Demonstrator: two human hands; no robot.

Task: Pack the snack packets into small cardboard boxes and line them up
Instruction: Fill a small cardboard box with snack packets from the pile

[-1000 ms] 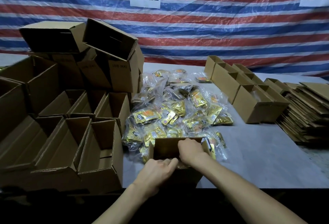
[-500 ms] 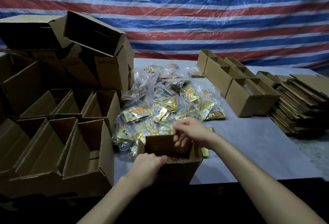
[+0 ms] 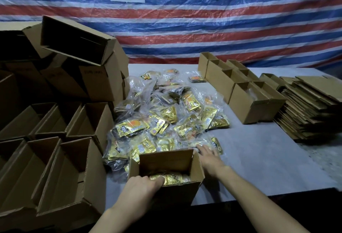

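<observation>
Left hand (image 3: 142,186) grips the near rim of the open box (image 3: 166,160), which already holds packets (image 3: 172,178). Right hand (image 3: 209,156), inside it a moment ago, now reaches flat-fingered and empty to the packet pile (image 3: 162,118) just beyond, likely for more.

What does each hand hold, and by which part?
The left hand grips the open box by its near rim. The right hand, fingers straight, holds nothing.
</observation>
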